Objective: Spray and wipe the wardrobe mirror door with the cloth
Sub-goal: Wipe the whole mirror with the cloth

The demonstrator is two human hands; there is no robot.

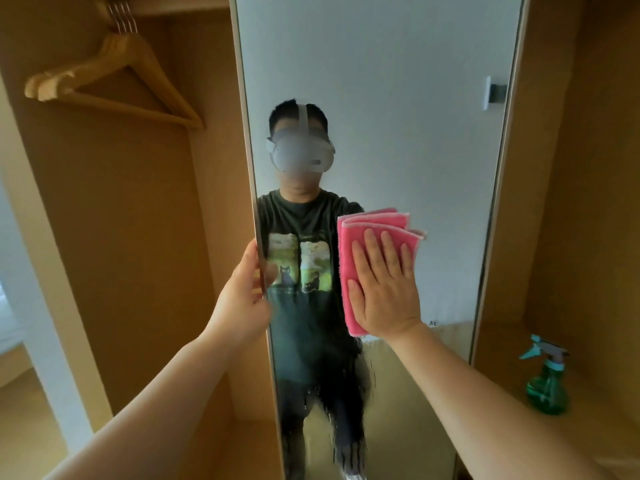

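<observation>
The tall wardrobe mirror door (398, 98) fills the middle of the view and reflects a person in a dark printed T-shirt. My right hand (384, 285) lies flat, fingers straight, pressing a folded pink cloth (367, 230) against the glass at mid height. My left hand (244, 299) grips the door's left edge, fingers wrapped round it. Wet streaks and droplets cover the lower part of the glass below the cloth. A green spray bottle (547, 379) with a teal trigger stands on a wooden shelf at the right, apart from both hands.
The open wardrobe compartment at the left holds wooden hangers (114, 74) on a rail near the top. A wooden side panel (571, 168) borders the mirror on the right. A white wall edge (38, 289) runs down at the far left.
</observation>
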